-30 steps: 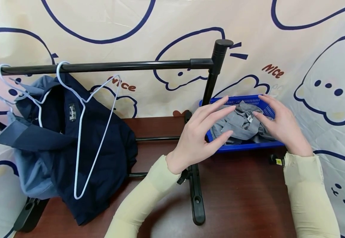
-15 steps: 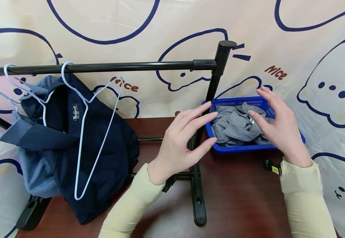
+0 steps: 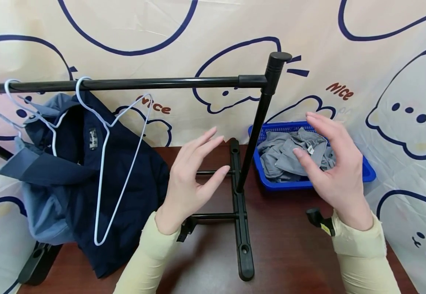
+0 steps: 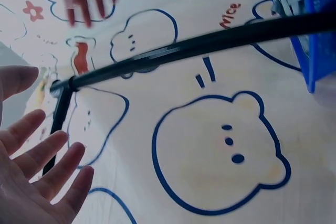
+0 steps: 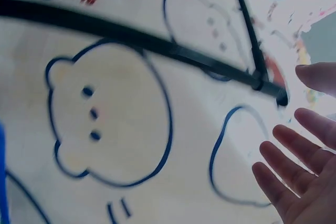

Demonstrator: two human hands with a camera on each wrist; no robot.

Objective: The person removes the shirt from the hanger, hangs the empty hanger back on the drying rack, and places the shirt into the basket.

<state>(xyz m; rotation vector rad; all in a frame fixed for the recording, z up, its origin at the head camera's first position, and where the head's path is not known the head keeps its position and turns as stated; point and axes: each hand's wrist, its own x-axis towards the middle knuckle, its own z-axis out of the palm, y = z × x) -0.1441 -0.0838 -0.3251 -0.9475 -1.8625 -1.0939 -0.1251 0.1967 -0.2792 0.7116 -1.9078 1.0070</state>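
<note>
While I watch remotely, my left hand [image 3: 189,181] hovers near the navy garment [image 3: 136,188] hanging from the black rack [image 3: 180,83], thumb and fingers apart. My right hand [image 3: 339,177], also spread, hovers by the blue basket [image 3: 284,186] on the desk [image 3: 279,245]; a crumpled grey garment [image 3: 282,153] lies inside.

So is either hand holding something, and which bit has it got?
No, nothing is held. The left hand and the right hand are both empty; the cloth lies in the basket.
</note>
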